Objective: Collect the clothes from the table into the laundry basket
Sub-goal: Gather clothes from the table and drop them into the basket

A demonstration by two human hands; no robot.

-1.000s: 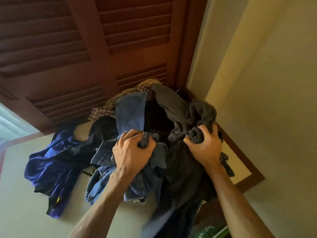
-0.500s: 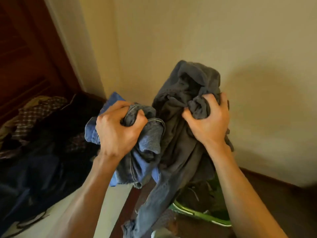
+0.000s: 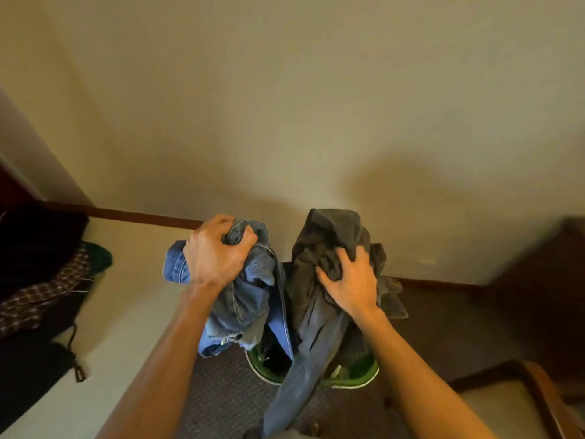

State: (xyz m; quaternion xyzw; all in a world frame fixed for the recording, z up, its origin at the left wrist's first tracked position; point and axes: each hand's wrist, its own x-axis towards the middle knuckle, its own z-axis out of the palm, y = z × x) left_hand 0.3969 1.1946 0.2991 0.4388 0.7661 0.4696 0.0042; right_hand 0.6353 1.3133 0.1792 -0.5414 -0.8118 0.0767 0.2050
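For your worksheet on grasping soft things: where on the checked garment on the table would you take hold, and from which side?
Take the checked garment at its raised, bunched fold, coming from above and the right. It lies crumpled among dark clothes on the table; that side faces the bare tabletop, so fingers can probably close round the fold alone. Both hands are full now: left hand with denim, right hand with grey cloth.

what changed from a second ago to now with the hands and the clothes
Both hands lifted their clothes off the table pile and carried them right, over the green basket. The left hand still grips the blue jeans; the right hand still grips the grey garment. Other clothes remain on the table.
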